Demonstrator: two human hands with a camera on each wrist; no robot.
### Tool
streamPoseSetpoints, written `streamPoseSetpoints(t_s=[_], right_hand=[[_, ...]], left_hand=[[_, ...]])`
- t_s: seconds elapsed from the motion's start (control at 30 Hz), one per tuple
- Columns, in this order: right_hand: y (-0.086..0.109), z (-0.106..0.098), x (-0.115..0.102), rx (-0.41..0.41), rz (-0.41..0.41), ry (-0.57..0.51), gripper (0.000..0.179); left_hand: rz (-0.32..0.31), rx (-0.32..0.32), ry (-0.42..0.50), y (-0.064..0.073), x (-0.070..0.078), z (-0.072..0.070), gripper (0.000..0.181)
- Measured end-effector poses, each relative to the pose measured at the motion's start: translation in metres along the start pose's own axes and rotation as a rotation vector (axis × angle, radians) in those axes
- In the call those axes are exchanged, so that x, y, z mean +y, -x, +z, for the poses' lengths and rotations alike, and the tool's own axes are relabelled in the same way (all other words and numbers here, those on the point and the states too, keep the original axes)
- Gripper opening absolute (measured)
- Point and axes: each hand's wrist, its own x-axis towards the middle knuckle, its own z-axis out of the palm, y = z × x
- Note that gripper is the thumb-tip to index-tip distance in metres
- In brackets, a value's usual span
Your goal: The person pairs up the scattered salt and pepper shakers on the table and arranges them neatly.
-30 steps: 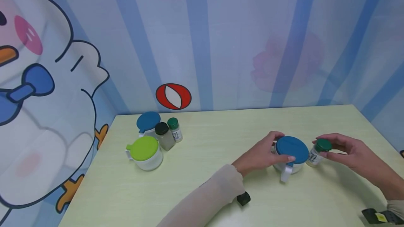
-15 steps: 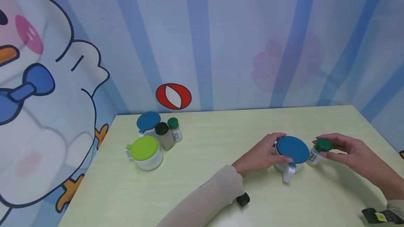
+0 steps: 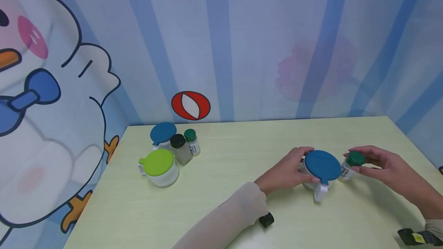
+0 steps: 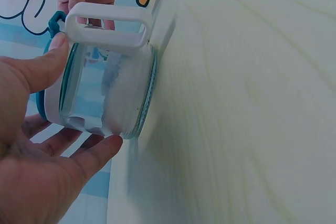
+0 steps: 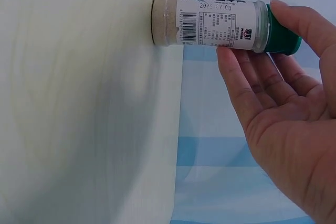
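Observation:
My left hand [image 3: 288,170] holds a glass seasoning jar [image 4: 110,87] by its sides, thumb near the blue lid [image 3: 323,165]. The jar's white handle [image 3: 320,193] points toward the front of the table. Just to the right, my right hand [image 3: 385,164] pinches a spice bottle [image 5: 215,22] by its green cap [image 3: 355,158]. White label print and a pale brown powder show on the bottle in the right wrist view. Both containers stand upright on the table, side by side; whether they touch I cannot tell.
On the table [image 3: 225,187] at the left stand a green-lidded jar [image 3: 159,163], another blue-lidded jar [image 3: 163,133], a black-capped jar [image 3: 181,151] and a second green-capped bottle [image 3: 192,143]. A printed curtain [image 3: 252,49] rises behind the table's back edge.
The jar in my left hand has shifted slightly right and its handle has turned to the right. My left thumb has slid off the lid's front edge. My right hand has barely moved.

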Motion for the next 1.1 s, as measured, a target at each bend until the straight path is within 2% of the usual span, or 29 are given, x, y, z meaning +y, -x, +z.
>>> streamPoseSetpoints(t_s=[0.43,0.73,1.1], right_hand=[[-0.0026,0.0004,0.0,0.014,-0.015,0.004,0.043],[-0.005,-0.002,0.0025,0.004,-0.017,0.005,0.045],[-0.0078,-0.0041,0.0009,-0.017,-0.004,-0.001,0.047]], left_hand=[[0.003,-0.006,-0.07,-0.0001,0.005,0.0009,0.084],[0.004,-0.004,-0.01,-0.0023,0.0057,0.003,0.084],[0.007,-0.002,-0.021,-0.0045,0.0063,0.0048,0.086]])
